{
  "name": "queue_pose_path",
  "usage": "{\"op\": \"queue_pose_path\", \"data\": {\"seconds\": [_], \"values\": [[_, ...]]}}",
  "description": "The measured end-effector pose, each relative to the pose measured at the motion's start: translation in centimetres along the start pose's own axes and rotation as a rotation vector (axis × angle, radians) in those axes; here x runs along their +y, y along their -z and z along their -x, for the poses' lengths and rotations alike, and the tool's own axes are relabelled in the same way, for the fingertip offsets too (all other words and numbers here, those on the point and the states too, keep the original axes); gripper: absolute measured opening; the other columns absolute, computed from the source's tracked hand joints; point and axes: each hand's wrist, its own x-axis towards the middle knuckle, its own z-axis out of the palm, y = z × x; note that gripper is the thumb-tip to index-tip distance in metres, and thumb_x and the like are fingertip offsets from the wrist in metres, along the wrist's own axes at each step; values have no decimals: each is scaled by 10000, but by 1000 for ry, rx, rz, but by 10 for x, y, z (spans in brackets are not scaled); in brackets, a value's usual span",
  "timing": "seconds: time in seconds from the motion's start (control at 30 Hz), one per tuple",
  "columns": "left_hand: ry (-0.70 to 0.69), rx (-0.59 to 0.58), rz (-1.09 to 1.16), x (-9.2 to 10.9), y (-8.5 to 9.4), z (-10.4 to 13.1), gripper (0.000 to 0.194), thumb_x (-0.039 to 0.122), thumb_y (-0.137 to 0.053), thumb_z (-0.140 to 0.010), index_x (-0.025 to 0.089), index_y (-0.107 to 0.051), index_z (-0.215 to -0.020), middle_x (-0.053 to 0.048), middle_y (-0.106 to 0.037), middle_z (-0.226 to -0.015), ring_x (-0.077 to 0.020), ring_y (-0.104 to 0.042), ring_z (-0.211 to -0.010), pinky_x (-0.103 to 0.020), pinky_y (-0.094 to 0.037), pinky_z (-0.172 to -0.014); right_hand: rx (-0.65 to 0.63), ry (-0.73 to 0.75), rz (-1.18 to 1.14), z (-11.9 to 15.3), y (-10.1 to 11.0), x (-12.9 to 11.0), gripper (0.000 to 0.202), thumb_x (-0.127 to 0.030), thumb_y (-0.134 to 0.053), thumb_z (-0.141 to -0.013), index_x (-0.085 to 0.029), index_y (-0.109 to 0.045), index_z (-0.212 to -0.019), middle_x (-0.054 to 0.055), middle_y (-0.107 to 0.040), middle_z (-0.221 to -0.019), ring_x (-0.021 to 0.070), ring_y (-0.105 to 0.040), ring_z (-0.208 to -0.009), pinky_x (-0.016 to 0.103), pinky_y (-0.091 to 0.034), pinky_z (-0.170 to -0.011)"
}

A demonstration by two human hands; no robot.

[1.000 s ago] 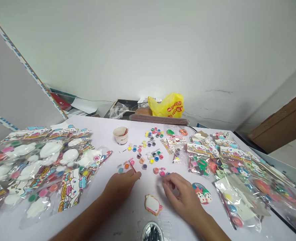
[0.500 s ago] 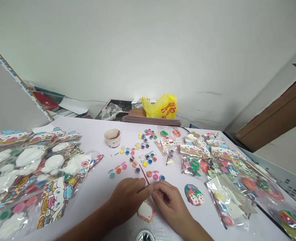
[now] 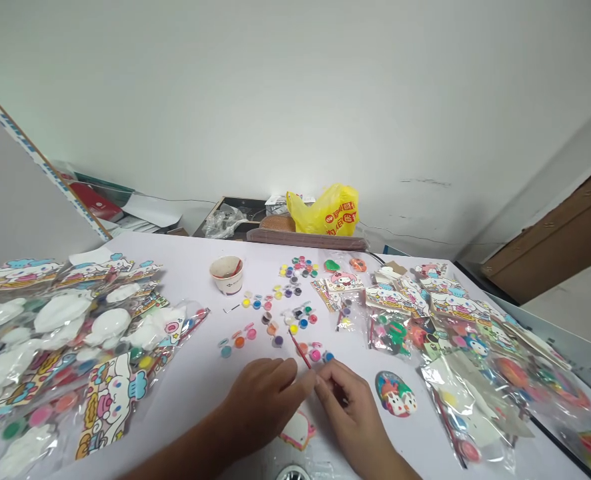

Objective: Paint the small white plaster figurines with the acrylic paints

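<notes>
Near the front middle of the white table, my left hand [image 3: 270, 400] and my right hand [image 3: 350, 413] meet at the fingertips. Between them is the lower end of a thin red paintbrush [image 3: 300, 349], which slants up and to the left over the paint pots. The fingers of both hands are closed in a pinch around it. Partly hidden below the hands lies a white plaster figure [image 3: 298, 429] with a pink and yellow edge. Just beyond the brush are small open paint pots [image 3: 315, 353]. A painted round plaque [image 3: 395, 393] lies right of my right hand.
A paper cup [image 3: 227, 275] stands behind the paints. Bagged white plaster pieces [image 3: 63, 310] cover the left side, bagged painting kits [image 3: 455, 400] the right. A yellow plastic bag [image 3: 325, 210] sits beyond the back edge, before the wall.
The view has shifted slightly, moving most table items a little to the right. Both hands and the paintbrush remain together, with the brush tip now beside the yellow paint pot.
</notes>
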Motion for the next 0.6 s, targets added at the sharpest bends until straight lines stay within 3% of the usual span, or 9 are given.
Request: {"op": "queue_pose_path", "data": {"seconds": [0.23, 0.6], "values": [[14, 57, 19, 1, -1, 0, 242, 131, -376, -963, 203, -562, -825, 13, -525, -602, -153, -455, -502, -292, -256, -490, -22, 80, 34, 1, -2, -1, 359, -369, -424, -988, -187, -481, -684, 3, -500, -665, 143, -463, -610, 249, -356, -560], [4, -10, 27, 3, -4, 1, 191, 99, -446, -907, 206, -584, -985, 10, -563, -628, -156, -513, -523, -278, -305, -489, -51, 55, 104, 0, -3, -1, 269, -324, -431, -973, -185, -569, -787, 12, -549, -704, 148, -485, -611, 251, -382, -560]]}}
